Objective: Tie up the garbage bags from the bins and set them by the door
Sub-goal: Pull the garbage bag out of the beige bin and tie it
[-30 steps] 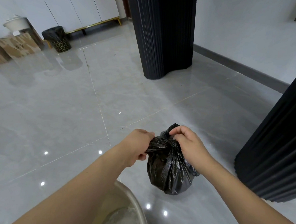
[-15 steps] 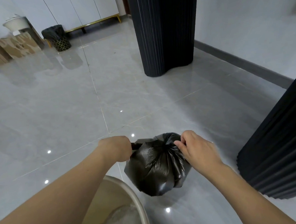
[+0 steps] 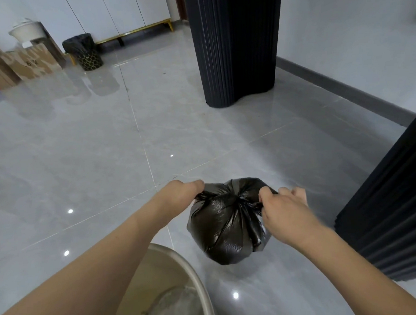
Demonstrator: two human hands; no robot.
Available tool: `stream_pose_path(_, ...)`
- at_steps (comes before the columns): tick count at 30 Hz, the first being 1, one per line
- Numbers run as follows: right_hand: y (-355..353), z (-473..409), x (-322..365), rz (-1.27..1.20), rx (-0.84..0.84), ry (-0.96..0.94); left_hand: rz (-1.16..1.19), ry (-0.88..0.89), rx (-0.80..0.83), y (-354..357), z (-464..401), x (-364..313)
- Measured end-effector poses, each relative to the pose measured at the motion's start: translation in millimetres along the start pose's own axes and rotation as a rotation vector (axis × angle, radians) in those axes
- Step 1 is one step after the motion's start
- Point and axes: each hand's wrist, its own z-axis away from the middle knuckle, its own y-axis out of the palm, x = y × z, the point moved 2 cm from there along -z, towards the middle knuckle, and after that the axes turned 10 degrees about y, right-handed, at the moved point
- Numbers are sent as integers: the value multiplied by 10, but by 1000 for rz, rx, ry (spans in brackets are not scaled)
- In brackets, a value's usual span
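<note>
A small black garbage bag (image 3: 227, 225), full and rounded, hangs in the air just above the grey tiled floor in front of me. My left hand (image 3: 180, 193) grips one flap of the bag's mouth at its upper left. My right hand (image 3: 282, 207) pinches the other flap at the upper right. Between the two hands the plastic is drawn tight into a gathered knot on top of the bag. Below my left forearm the rim of a beige bin (image 3: 197, 279) shows, with a clear liner inside. A second bin (image 3: 84, 51), lined with a black bag, stands far back left.
A tall black ribbed column (image 3: 234, 43) stands ahead, and another black ribbed panel (image 3: 395, 206) is close on my right. Cardboard boxes (image 3: 29, 62) and a white bucket (image 3: 27, 29) sit at the far left wall. White cabinets (image 3: 120, 11) line the back.
My hands have pulled apart sideways, drawing the bag's flaps tight across its top. The bag has turned from a tall hanging shape into a rounder ball held between both hands.
</note>
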Motion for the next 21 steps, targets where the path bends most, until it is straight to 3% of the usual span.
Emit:
stream_pose_path(2, -68, 16, -11, 19, 6, 81, 57, 11, 19, 28, 15, -5)
stream_pose_path(5, -161, -11, -39, -88, 68, 181, -237, 149, -138, 53, 15, -33)
stream_pose_path(8, -169, -56, -50, -258, 283, 235, -417, 313, -195, 122, 24, -52)
stream_pose_path(11, -139, -17, -54, -815, 649, 353, -550, 413, -203, 159, 71, -88)
stream_pose_path(14, -62, -17, -67, -1685, 1007, 712, -697, 445, -192, 165, 101, -101)
stream_pose_path(16, -2, -55, -29, -2037, 1008, 901, -718, 486, -119, 183, 125, -116)
stream_pose_path(17, 31, -76, -2, -2101, 935, 939, -711, 520, -54, 205, 139, -127)
stream_pose_path(21, 97, -105, 165, -1974, 524, 850, -764, 658, 199, 283, 195, -159)
